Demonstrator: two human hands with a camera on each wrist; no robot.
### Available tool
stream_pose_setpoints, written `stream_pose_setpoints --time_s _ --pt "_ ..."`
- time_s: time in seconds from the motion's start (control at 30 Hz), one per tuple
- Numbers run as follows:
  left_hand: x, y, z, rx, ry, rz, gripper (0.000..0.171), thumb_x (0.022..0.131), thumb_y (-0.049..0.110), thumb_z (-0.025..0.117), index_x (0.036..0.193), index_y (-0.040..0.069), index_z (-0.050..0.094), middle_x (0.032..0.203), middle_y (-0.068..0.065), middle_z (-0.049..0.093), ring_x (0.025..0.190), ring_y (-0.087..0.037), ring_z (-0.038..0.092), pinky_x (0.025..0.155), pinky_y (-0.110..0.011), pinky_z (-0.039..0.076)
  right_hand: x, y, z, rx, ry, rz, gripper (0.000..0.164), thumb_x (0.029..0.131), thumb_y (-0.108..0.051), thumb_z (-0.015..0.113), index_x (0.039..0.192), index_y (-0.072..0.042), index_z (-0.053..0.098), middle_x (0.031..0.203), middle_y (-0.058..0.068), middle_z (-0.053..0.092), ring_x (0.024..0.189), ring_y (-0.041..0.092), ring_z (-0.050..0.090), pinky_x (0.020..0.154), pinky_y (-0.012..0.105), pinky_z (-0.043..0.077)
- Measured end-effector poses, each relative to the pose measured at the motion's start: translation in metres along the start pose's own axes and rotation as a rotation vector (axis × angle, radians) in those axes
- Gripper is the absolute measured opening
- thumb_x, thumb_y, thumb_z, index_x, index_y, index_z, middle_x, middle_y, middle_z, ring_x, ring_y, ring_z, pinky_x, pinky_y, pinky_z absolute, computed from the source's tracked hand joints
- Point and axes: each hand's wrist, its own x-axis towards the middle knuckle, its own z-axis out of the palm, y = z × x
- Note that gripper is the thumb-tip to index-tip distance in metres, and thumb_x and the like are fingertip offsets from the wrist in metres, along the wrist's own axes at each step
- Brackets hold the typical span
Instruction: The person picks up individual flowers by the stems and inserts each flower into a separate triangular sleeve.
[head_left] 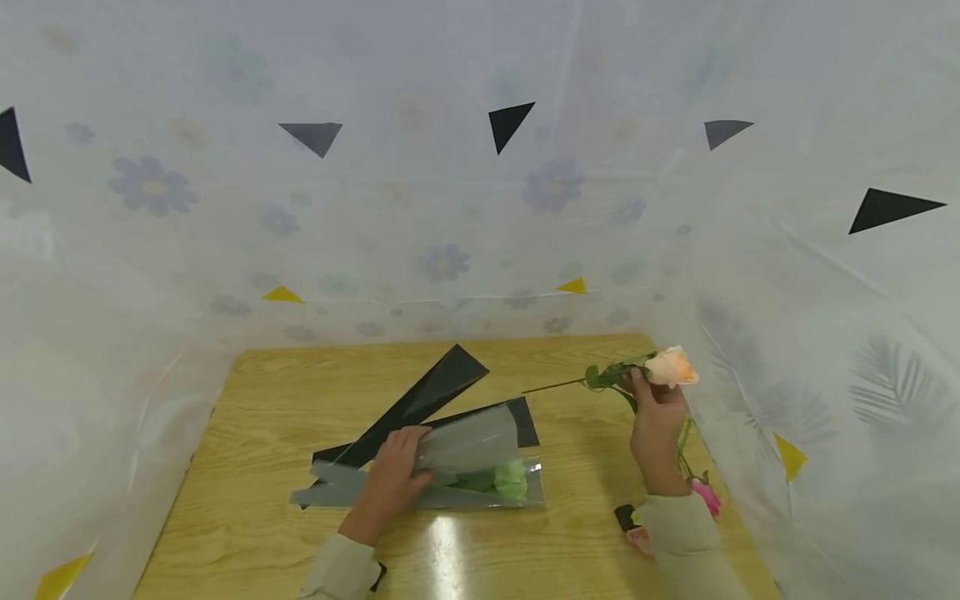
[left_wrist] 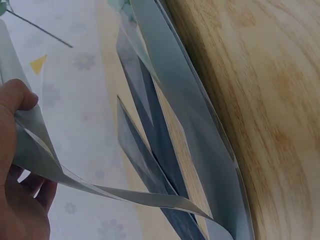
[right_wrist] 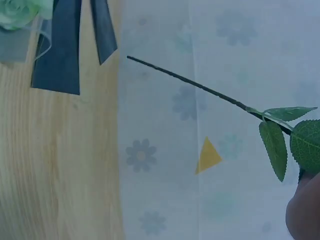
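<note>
Peach rose [head_left: 670,367] right of the wrapper [head_left: 472,442], stem [right_wrist: 215,93] reaching toward it, right grip [head_left: 658,425] pinched closed around the upper stem, left grip [head_left: 393,475] closed on the wrapper's raised flap [left_wrist: 32,155], green flower [head_left: 511,481] inside the wrapper, black strips [head_left: 447,373] behind it, tabletop [head_left: 247,467] beneath.

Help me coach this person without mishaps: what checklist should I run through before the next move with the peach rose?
1. Right grip holding the peach rose: ok.
2. Left grip holding the raised side of the wrapper: ok.
3. Pale green rose lying in the wrapper: ok.
4. Peach rose laid beside the pale green one: not ok, held up to the right.
5. Pink flower untouched by the right sleeve: cannot tell, partly hidden.
</note>
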Motion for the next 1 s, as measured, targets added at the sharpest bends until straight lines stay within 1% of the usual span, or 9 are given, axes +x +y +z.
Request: stream_pose_setpoints --time_s 0.1,0.2,0.43,0.5,0.57,0.67,0.8,0.93,1.0 --pt "0.000 -0.003 0.000 0.011 0.018 0.003 0.073 0.068 0.022 0.083 0.129 0.010 0.045 0.123 -0.005 0.050 0.107 -0.024 0.047 0.088 -0.042 0.041 0.002 -0.011 -0.001 0.200 0.000 0.016 0.026 0.087 0.003 0.060 0.109 0.013 0.051 0.095 0.017 0.058 0.081 0.022 0.065 0.077 0.030 0.050" --pt "0.000 -0.006 0.000 0.014 0.032 0.007 0.073 0.068 0.022 0.083 0.129 0.010 0.045 0.122 -0.005 0.050 0.106 -0.024 0.047 0.086 -0.042 0.041 0.004 -0.022 -0.004 0.326 -0.014 0.042 0.024 0.088 0.006 0.055 0.110 0.015 0.049 0.096 0.018 0.057 0.082 0.023 0.064 0.074 0.027 0.051" --pt "0.001 -0.010 -0.002 -0.002 0.065 0.015 0.066 0.071 0.018 0.080 0.127 0.008 0.047 0.122 -0.007 0.050 0.105 -0.026 0.048 0.086 -0.044 0.041 0.012 -0.039 -0.014 0.477 0.083 0.200 0.011 0.087 0.006 0.058 0.097 0.007 0.054 0.084 0.015 0.060 0.076 0.022 0.062 0.054 0.020 0.048" --pt "0.002 -0.010 -0.003 -0.005 0.065 0.008 0.065 0.072 0.017 0.079 0.127 0.007 0.047 0.122 -0.008 0.050 0.105 -0.027 0.048 0.086 -0.044 0.041 0.014 -0.041 -0.017 0.516 0.108 0.225 0.007 0.087 0.007 0.058 0.092 0.006 0.053 0.081 0.015 0.059 0.074 0.022 0.061 0.048 0.019 0.044" --pt "0.002 -0.011 -0.004 -0.004 0.063 -0.004 0.063 0.073 0.017 0.077 0.127 0.008 0.047 0.122 -0.008 0.050 0.106 -0.027 0.048 0.086 -0.044 0.041 0.014 -0.042 -0.018 0.551 0.118 0.235 0.006 0.087 0.008 0.057 0.089 0.005 0.053 0.079 0.015 0.058 0.073 0.022 0.060 0.047 0.019 0.043" --pt "0.002 -0.011 -0.005 0.002 0.060 -0.011 0.062 0.073 0.016 0.076 0.127 0.008 0.047 0.122 -0.007 0.050 0.106 -0.027 0.048 0.086 -0.043 0.041 0.012 -0.043 -0.020 0.593 0.070 0.263 0.004 0.088 0.009 0.054 0.088 0.005 0.053 0.080 0.015 0.058 0.073 0.022 0.061 0.056 0.020 0.049" --pt "0.002 -0.010 -0.005 -0.002 0.071 -0.002 0.062 0.073 0.016 0.077 0.127 0.007 0.047 0.121 -0.007 0.051 0.105 -0.026 0.049 0.085 -0.044 0.042 0.005 -0.040 -0.019 0.614 -0.075 0.313 0.009 0.092 0.008 0.047 0.092 0.005 0.055 0.085 0.014 0.061 0.078 0.021 0.063 0.075 0.025 0.051" --pt "0.004 -0.008 -0.003 -0.023 0.069 0.012 0.062 0.073 0.017 0.077 0.127 0.008 0.047 0.121 -0.007 0.051 0.104 -0.025 0.049 0.084 -0.043 0.042 -0.004 -0.034 -0.012 0.589 -0.205 0.337 0.012 0.095 0.006 0.042 0.098 0.005 0.054 0.092 0.012 0.060 0.084 0.020 0.063 0.078 0.023 0.049" --pt "0.005 -0.007 -0.002 -0.032 0.063 0.015 0.063 0.073 0.017 0.077 0.127 0.008 0.046 0.121 -0.006 0.051 0.103 -0.024 0.048 0.084 -0.043 0.042 -0.010 -0.031 -0.007 0.542 -0.238 0.345 0.012 0.096 0.004 0.042 0.101 0.004 0.052 0.094 0.011 0.059 0.085 0.018 0.062 0.078 0.021 0.049"
